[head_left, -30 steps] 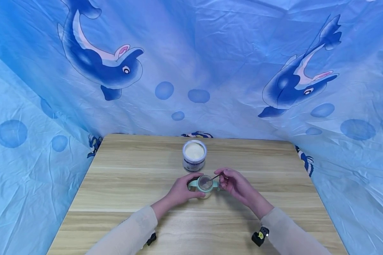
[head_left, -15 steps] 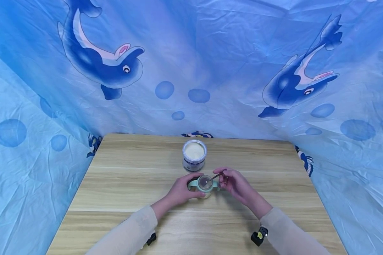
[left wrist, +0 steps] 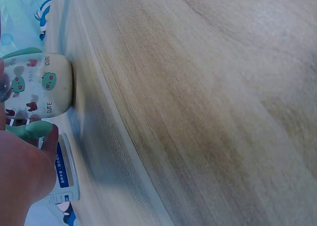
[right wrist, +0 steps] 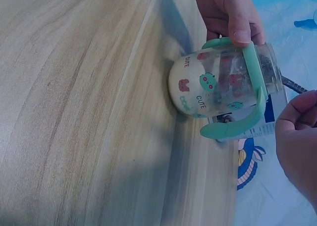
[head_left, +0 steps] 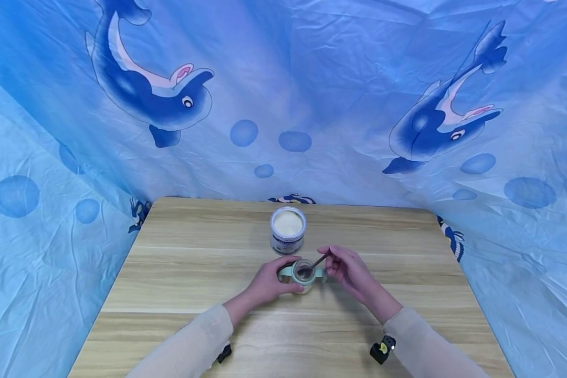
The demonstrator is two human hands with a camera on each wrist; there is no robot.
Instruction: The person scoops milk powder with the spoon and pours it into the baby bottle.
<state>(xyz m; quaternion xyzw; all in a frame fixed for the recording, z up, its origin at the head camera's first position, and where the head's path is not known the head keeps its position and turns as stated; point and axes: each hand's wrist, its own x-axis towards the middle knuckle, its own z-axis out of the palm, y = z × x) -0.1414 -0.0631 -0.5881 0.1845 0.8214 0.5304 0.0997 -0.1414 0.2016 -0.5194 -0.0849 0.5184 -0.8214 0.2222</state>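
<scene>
A clear baby bottle [head_left: 304,281] with pale green handles stands upright on the table. My left hand [head_left: 270,281] grips it around its left side, thumb in front. Cartoon prints and the word CUTE mark its wall, and cream-coloured contents show low inside in the right wrist view [right wrist: 181,84]. My right hand [head_left: 352,275] pinches the thin handle of a dark metal spoon [head_left: 319,260], whose lower end dips into the bottle's open mouth. In the left wrist view, my left hand [left wrist: 29,169] is by a green handle [left wrist: 29,130].
Just behind the bottle stands an open tin [head_left: 287,244] with whitish contents near its rim. Both stand on a wooden table [head_left: 208,247]. A blue dolphin-print cloth [head_left: 274,94] hangs behind the table and along both sides.
The spoon's handle has tipped somewhat steeper, and its lower end shows darker within the bottle's mouth. My right fingers have shifted slightly upward. My left hand and the bottle stay put.
</scene>
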